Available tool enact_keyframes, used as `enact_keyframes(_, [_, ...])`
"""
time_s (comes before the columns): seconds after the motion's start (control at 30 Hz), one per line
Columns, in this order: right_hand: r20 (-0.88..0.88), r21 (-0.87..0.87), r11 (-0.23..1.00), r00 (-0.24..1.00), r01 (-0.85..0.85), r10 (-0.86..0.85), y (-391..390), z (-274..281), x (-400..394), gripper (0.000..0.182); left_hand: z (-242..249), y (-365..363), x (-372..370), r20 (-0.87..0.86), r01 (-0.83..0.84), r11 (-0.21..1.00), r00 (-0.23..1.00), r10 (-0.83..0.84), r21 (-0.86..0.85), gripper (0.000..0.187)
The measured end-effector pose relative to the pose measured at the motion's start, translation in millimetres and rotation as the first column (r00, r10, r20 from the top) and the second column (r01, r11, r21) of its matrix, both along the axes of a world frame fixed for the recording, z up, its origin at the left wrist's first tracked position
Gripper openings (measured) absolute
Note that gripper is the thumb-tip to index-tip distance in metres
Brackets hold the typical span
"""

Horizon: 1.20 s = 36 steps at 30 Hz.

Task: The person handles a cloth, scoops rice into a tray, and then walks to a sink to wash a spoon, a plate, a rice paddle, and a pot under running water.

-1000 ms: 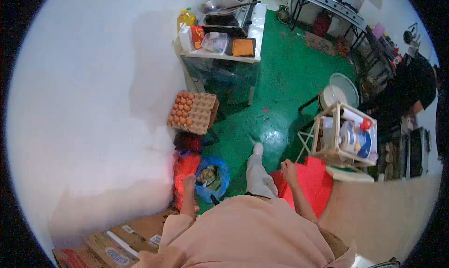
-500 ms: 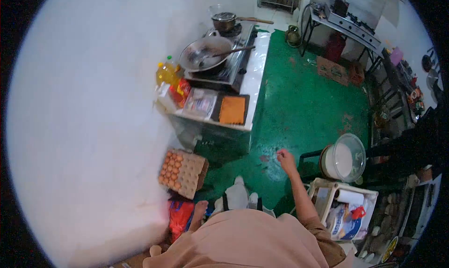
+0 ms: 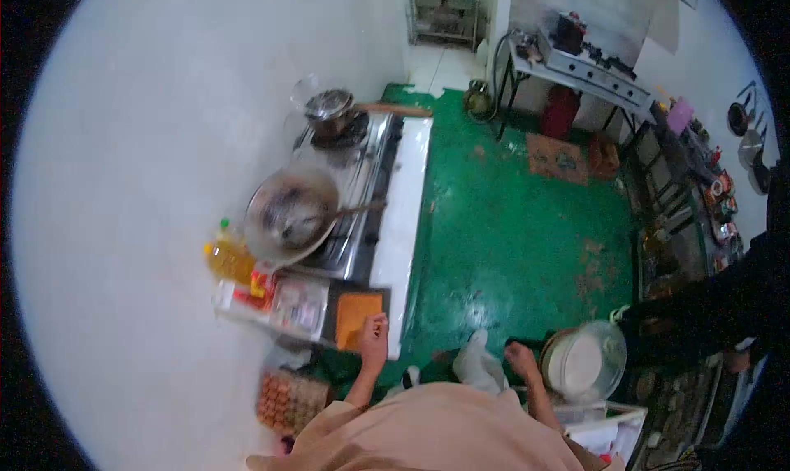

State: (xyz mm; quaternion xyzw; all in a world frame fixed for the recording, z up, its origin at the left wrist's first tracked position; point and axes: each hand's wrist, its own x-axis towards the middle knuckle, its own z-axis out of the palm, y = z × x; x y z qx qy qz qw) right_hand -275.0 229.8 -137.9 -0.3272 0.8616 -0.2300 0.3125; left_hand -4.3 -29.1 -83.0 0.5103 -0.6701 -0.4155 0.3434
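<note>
My left hand (image 3: 374,339) hangs at the near edge of the white counter (image 3: 403,224), just beside an orange cutting board (image 3: 356,316); its fingers are loosely curled and hold nothing that I can see. My right hand (image 3: 522,360) is low at my side, fingers curled, next to a covered white bowl (image 3: 586,361), and looks empty. A wok (image 3: 288,213) with a ladle in it sits on the gas stove (image 3: 350,216). A smaller pot (image 3: 331,105) stands on the far burner.
A yellow oil bottle (image 3: 225,257) and packets sit at the counter's left end. An egg tray (image 3: 288,399) lies below on the floor. The green floor (image 3: 518,216) stretches ahead. A person in black (image 3: 724,306) stands at the right by shelves.
The view has moved forward toward the stove. My left hand has risen from the bags on the floor to the counter edge. My right hand has dropped from mid-air to my side.
</note>
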Motion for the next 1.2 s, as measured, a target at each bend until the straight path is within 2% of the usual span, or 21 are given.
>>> enact_keyframes(0.03, [-0.008, -0.018, 1.000, 1.000, 0.021, -0.021, -2, -4, -25, 0.026, -6, -14, -34, -0.033, 0.042, 0.999, 0.999, -0.042, -0.001, 0.015])
enact_keyframes(0.07, [-0.024, 0.000, 1.000, 1.000, 0.006, -0.006, -12, -12, -53, 0.026, 17, -24, -68, 0.050, 0.084, 0.995, 0.995, -0.087, 0.055, 0.015])
enact_keyframes(0.1, [-0.030, 0.033, 0.999, 0.999, -0.014, 0.015, -18, -29, -80, 0.025, 19, -34, -99, 0.069, 0.119, 0.988, 0.991, -0.112, -0.097, 0.016])
enact_keyframes(0.13, [-0.033, 0.069, 0.997, 0.999, -0.038, 0.041, -24, -38, -108, 0.024, 12, -35, -123, 0.036, 0.099, 0.993, 0.995, -0.097, -0.062, 0.016])
enact_keyframes(0.23, [-0.111, 0.183, 0.945, 0.949, -0.271, 0.293, -72, -39, -203, 0.023, -16, -56, -198, -0.051, 0.036, 0.997, 0.998, -0.032, 0.063, 0.015])
enact_keyframes(0.3, [-0.128, 0.102, 0.985, 0.980, -0.137, 0.150, -121, -15, -252, 0.025, -21, -59, -233, -0.099, 0.013, 0.993, 0.995, -0.001, 0.121, 0.015])
enact_keyframes(0.37, [-0.128, -0.175, 0.978, 0.987, -0.117, 0.095, -175, 16, -298, 0.026, -7, -62, -270, -0.150, 0.014, 0.992, 0.989, 0.005, 0.126, 0.014])
enact_keyframes(0.4, [-0.068, -0.189, 0.979, 0.995, -0.079, 0.068, -205, 23, -320, 0.025, -2, -69, -284, -0.071, 0.036, 0.986, 0.997, -0.024, 0.166, 0.013])
enact_keyframes(0.47, [0.010, -0.266, 0.963, 0.998, -0.051, 0.056, -270, 35, -352, 0.023, -10, -97, -309, -0.216, 0.030, 0.944, 0.975, 0.044, 0.327, 0.014])
enact_keyframes(0.57, [0.088, -0.413, 0.904, 0.983, -0.109, 0.159, -364, 58, -372, 0.021, 9, -162, -339, -0.463, 0.004, 0.826, 0.830, 0.312, 0.563, 0.032])
enact_keyframes(0.63, [0.177, -0.468, 0.865, 0.940, -0.180, 0.292, -424, 68, -373, 0.022, 23, -223, -349, -0.603, 0.064, 0.820, 0.711, 0.363, 0.569, 0.052])
enact_keyframes(0.73, [0.149, -0.473, 0.811, 0.876, -0.345, 0.459, -499, 68, -385, 0.024, 37, -303, -358, -0.703, 0.007, 0.861, 0.580, 0.411, 0.509, 0.055])
enact_keyframes(0.83, [0.031, -0.314, 0.821, 0.859, -0.477, 0.511, -536, 92, -419, 0.026, 30, -352, -365, -0.603, -0.121, 0.815, 0.613, 0.510, 0.566, 0.050])
enact_keyframes(0.9, [-0.089, -0.154, 0.821, 0.835, -0.550, 0.543, -542, 75, -472, 0.028, -30, -353, -356, -0.653, 0.072, 0.883, 0.702, 0.286, 0.465, 0.044])
enact_keyframes(0.93, [-0.138, -0.080, 0.813, 0.815, -0.576, 0.563, -543, 65, -500, 0.028, -56, -346, -350, -0.572, 0.277, 0.713, 0.793, 0.209, 0.644, 0.039])
enact_keyframes(0.97, [-0.176, -0.012, 0.855, 0.843, -0.518, 0.508, -539, 60, -525, 0.030, -11, -329, -375, -0.499, 0.313, 0.774, 0.867, 0.004, 0.551, 0.036])
enact_keyframes(1.0, [-0.209, 0.055, 0.888, 0.865, -0.456, 0.457, -530, 51, -552, 0.031, -10, -317, -390, -0.457, 0.282, 0.550, 0.864, 0.210, 0.786, 0.033])
enact_keyframes(1.03, [-0.179, 0.081, 0.908, 0.891, -0.410, 0.418, -523, 28, -582, 0.033, -15, -320, -411, -0.407, 0.267, 0.447, 0.877, 0.254, 0.854, 0.033])
enact_keyframes(1.07, [-0.168, 0.237, 0.910, 0.908, -0.340, 0.383, -520, 7, -609, 0.030, -22, -329, -434, -0.398, 0.280, 0.424, 0.890, 0.223, 0.862, 0.033])
enact_keyframes(1.13, [-0.143, 0.187, 0.933, 0.932, -0.306, 0.334, -514, 16, -645, 0.026, -42, -366, -488, -0.395, 0.304, 0.415, 0.906, 0.153, 0.858, 0.032])
enact_keyframes(1.2, [-0.073, 0.321, 0.896, 0.936, -0.306, 0.346, -538, 1, -683, 0.026, -58, -423, -536, -0.395, 0.328, 0.441, 0.917, 0.066, 0.835, 0.031])
